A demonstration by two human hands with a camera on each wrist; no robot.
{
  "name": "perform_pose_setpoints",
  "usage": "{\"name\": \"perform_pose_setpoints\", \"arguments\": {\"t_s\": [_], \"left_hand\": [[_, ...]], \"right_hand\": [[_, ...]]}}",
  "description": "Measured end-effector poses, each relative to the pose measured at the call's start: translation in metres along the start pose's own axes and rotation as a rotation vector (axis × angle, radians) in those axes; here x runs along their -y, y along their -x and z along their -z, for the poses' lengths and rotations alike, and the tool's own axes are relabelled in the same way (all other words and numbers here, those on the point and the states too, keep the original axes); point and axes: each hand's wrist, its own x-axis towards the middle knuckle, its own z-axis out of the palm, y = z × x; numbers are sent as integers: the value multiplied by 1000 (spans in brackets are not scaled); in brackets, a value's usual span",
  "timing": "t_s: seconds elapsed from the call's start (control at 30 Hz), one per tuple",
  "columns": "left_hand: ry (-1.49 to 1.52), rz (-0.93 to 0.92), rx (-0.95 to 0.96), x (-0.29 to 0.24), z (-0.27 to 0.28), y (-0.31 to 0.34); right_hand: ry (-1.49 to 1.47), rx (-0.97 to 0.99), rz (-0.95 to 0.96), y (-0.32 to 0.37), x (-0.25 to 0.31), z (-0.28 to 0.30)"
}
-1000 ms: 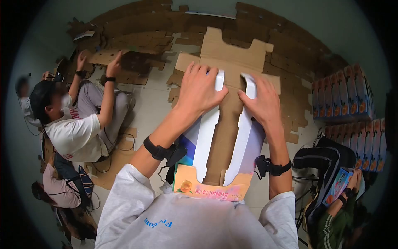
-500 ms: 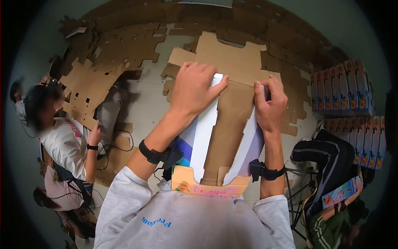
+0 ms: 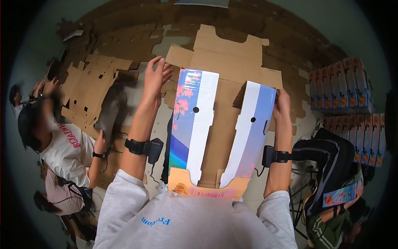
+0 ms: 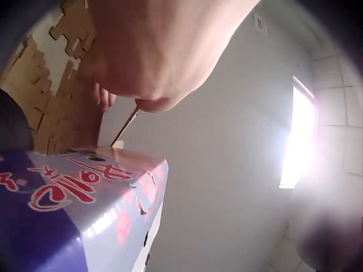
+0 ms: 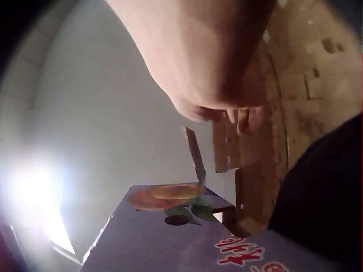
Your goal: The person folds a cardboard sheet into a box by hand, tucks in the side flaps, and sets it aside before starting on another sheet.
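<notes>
A printed cardboard box stands against the person's shirt in the head view, its long side panels (image 3: 182,112) folded up with white inner strips, a bare brown bottom (image 3: 224,120) between them. My left hand (image 3: 155,81) is beside the far left corner, fingers loosely bent, at the tip of a small brown side flap (image 3: 179,56); contact there is unclear. My right hand (image 3: 282,106) is outside the far right corner, below the right brown flap (image 3: 269,78), fingers partly hidden. The left wrist view shows my left hand (image 4: 164,56) above the printed panel (image 4: 108,181).
Flattened cardboard (image 3: 137,37) covers the floor beyond the box. At left a seated person (image 3: 66,145) holds a punched brown sheet (image 3: 89,87). Stacked printed boxes (image 3: 340,89) stand at right, near another person in dark trousers (image 3: 331,149) and a tripod (image 3: 296,199).
Both hands have let go of the white-edged side panels and moved outward to the box's far outer corners. The panels now stand unheld, their printed outer faces showing.
</notes>
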Motion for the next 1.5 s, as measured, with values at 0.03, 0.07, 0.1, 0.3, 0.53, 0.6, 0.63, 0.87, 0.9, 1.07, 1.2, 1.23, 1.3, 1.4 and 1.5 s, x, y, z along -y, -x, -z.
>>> {"name": "perform_pose_setpoints", "arguments": {"t_s": [0.03, 0.07, 0.1, 0.3, 0.53, 0.6, 0.63, 0.87, 0.9, 1.07, 1.2, 1.23, 1.3, 1.4, 1.5], "left_hand": [[53, 34, 48, -8, -9, 0], [162, 131, 169, -17, -16, -1], [270, 225, 287, -28, -21, -2], [131, 87, 441, -67, -56, 19], [200, -189, 421, -69, -49, 51], [153, -220, 496, -59, -39, 47], [111, -214, 461, -58, -37, 53], [254, -149, 716, -35, 3, 57], [166, -196, 678, -35, 3, 60], [7, -180, 557, -52, -12, 99], [-138, -426, 401, -33, -21, 110], [-183, -463, 393, -30, -22, 107], [-134, -413, 400, -26, -24, 106], [-281, -550, 391, -19, -23, 98], [-387, -633, 356, -15, -25, 100]], "right_hand": [[-153, 114, -192, 6, -3, -8], [-250, 266, -267, 8, 2, -14], [-349, 422, -343, 11, 10, -19], [-243, 519, -126, 63, 83, -106], [-88, 573, 73, 38, 64, -50], [84, 450, 174, 98, 99, -84], [-87, 387, 123, 87, 84, -67], [27, 559, 94, 130, 99, -62], [91, 569, 106, 135, 99, -62], [234, 547, 31, 153, 103, -57], [192, 350, 209, 175, 93, -79], [195, 290, 239, 175, 86, -84], [177, 206, 256, 181, 84, -91], [158, 219, 237, 175, 81, -86], [190, 208, 316, 163, 65, -81]]}}
